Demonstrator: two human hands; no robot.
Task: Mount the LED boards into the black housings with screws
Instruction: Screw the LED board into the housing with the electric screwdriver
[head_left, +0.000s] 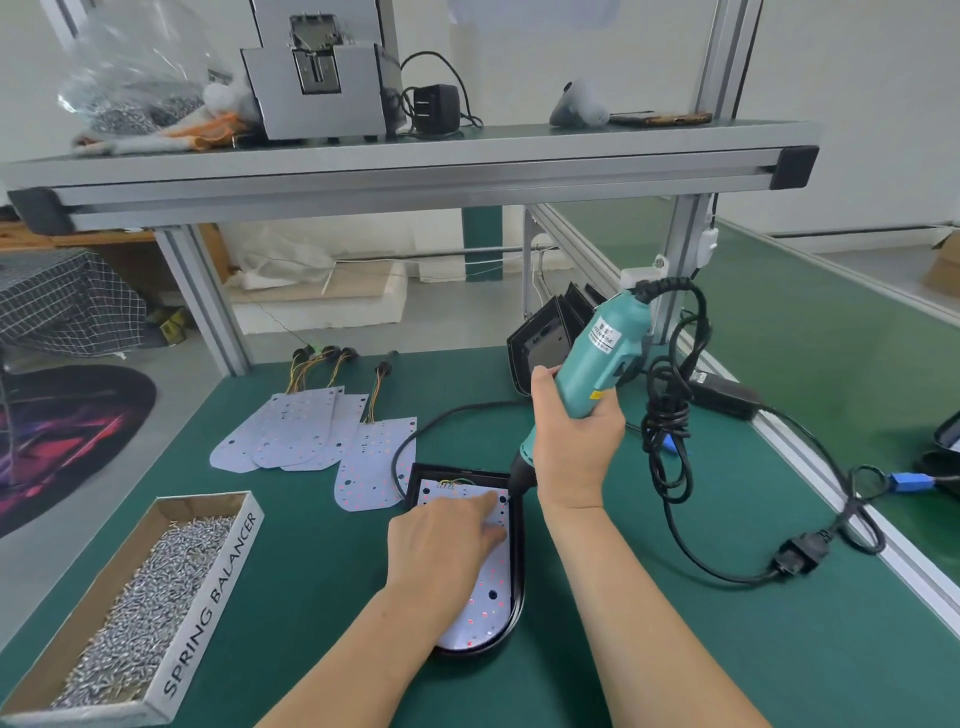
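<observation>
- LED board (483, 597) lies inside black housing (519, 561) on the desk (322, 561).
- Left hand (441, 545) presses the board, fingers extended.
- Right hand (576, 441) grips teal electric screwdriver (597, 364), tip at the board's far corner.

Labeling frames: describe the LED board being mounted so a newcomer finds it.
On the green mat, look right of the cardboard screw box. The LED board there sits in a black housing under the left hand, teal screwdriver at its corner; the other boards lie bare farther back.
</observation>
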